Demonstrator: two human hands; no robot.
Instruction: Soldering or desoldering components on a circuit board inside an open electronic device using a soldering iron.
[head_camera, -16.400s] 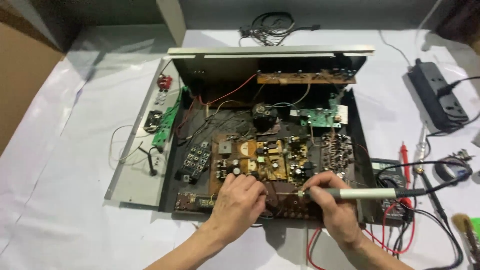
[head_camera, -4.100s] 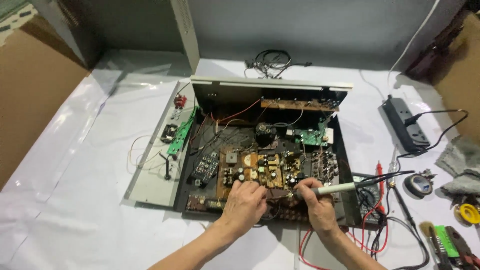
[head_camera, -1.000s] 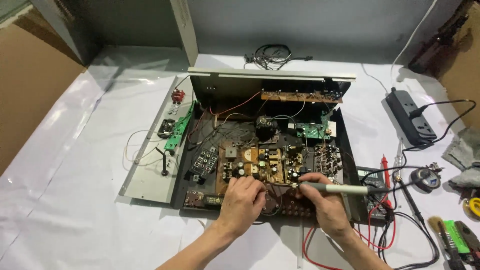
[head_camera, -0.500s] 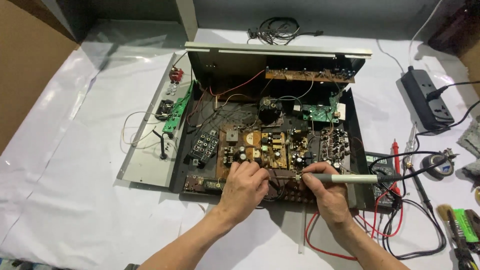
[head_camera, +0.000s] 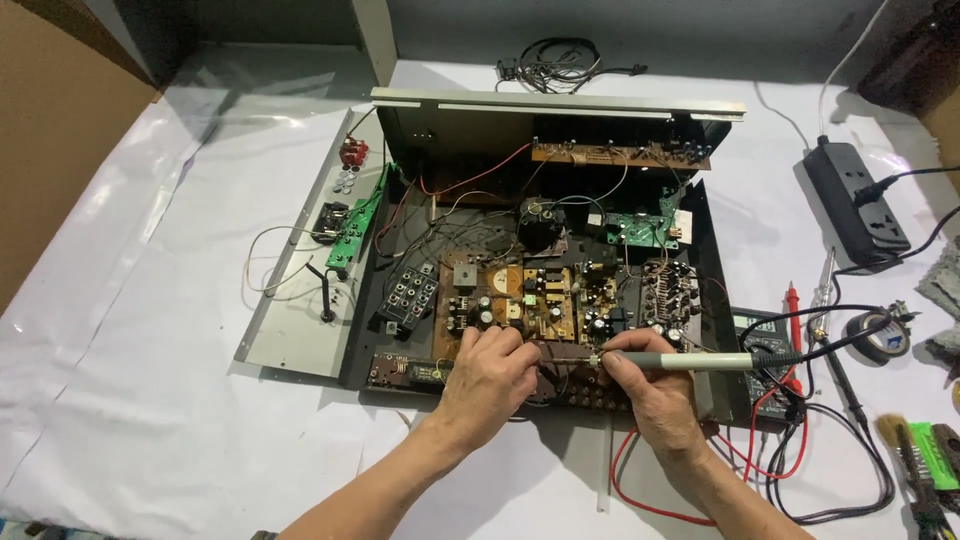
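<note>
An opened black electronics chassis (head_camera: 712, 290) lies on a white sheet, its brown circuit boards (head_camera: 520, 300) exposed. My left hand (head_camera: 487, 375) rests on the near edge of the boards, fingers curled and pinching at a small part there; what it pinches is hidden. My right hand (head_camera: 645, 385) grips a grey pen-shaped soldering iron (head_camera: 700, 361) like a pen. The iron's tip meets the dark front board strip (head_camera: 565, 352) between my two hands.
A detached grey side panel (head_camera: 290, 330) with a green board (head_camera: 355, 225) lies left of the chassis. On the right are a black power strip (head_camera: 860, 205), a multimeter (head_camera: 765, 385) with red and black leads, a tape roll (head_camera: 878, 335) and a brush (head_camera: 900, 450). A cardboard wall (head_camera: 50, 150) stands at the left.
The view has shifted a little, and both hands stay at the front board. The iron's tip remains at the same spot between the hands.
</note>
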